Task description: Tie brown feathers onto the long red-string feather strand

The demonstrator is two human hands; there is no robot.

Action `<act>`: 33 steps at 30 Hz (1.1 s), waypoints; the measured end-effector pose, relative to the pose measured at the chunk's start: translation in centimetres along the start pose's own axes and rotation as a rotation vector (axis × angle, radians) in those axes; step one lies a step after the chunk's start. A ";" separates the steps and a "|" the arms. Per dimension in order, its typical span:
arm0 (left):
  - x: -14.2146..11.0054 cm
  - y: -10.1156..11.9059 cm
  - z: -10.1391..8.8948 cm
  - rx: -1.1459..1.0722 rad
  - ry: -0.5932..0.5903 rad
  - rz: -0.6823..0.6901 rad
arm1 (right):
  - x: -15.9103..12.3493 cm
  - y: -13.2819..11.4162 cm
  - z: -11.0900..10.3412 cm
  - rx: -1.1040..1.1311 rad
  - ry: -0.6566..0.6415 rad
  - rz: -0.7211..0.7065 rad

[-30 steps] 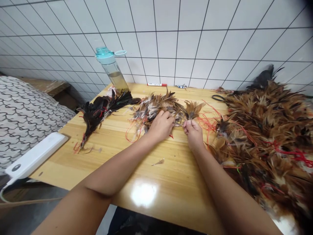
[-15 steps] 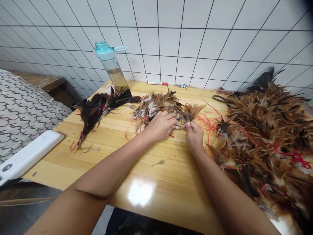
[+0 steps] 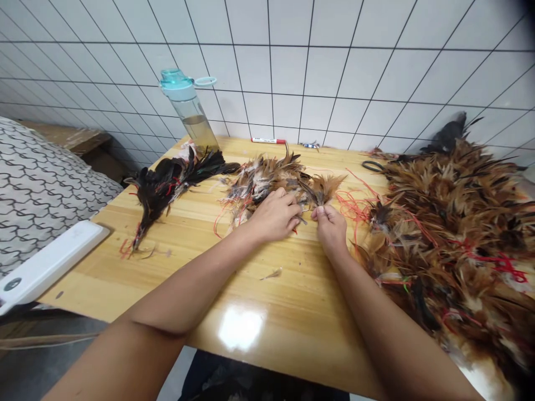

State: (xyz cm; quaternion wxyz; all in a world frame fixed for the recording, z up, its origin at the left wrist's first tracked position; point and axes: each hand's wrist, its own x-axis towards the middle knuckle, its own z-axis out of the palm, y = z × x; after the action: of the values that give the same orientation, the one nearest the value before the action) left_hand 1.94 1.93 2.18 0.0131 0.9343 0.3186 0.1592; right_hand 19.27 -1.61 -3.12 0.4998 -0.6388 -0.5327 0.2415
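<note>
Brown feathers fan out in a small bunch [image 3: 326, 188] above my right hand [image 3: 331, 227], whose thumb and fingers pinch it by the base. Just left of it, my left hand [image 3: 276, 216] is closed, its fingers curled. A thin greyish feather [image 3: 302, 219] pokes out at those fingertips. Behind and partly under my left hand lies a loose pile of brown and grey feathers [image 3: 267, 175] with white down and red string. Tangled red string [image 3: 355, 206] lies right of the bunch.
A large heap of tied brown feathers [image 3: 460, 223] covers the table's right side. Black feathers [image 3: 156, 189] lie at left, before a water bottle [image 3: 194, 114]. A red-capped marker [image 3: 267, 141] lies near the tiled wall. A white device [image 3: 52, 264] sits at the left edge.
My left fingertips have drawn slightly down and away from my right hand, and the greyish feather now shows at them. The right hand keeps its pinch on the bunch.
</note>
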 end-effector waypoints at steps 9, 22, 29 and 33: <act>0.2 0.4 1.9 0.009 0.053 0.023 | -0.2 -0.3 0.0 -0.066 -0.014 -0.018; 0.2 0.7 1.0 0.080 0.142 0.016 | -0.5 -0.4 0.2 -0.277 -0.001 -0.042; 0.2 0.6 1.2 0.104 0.166 0.018 | -0.3 -0.5 0.2 -0.265 -0.118 -0.092; 0.3 0.3 1.0 0.110 0.161 -0.019 | -0.2 -0.4 0.2 -0.221 -0.137 -0.098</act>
State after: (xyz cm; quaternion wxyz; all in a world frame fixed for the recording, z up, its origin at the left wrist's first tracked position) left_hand 2.68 1.91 1.31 -0.0624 0.9148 0.3355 0.2159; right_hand 18.88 -1.72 -2.91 0.4000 -0.6453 -0.6195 0.1995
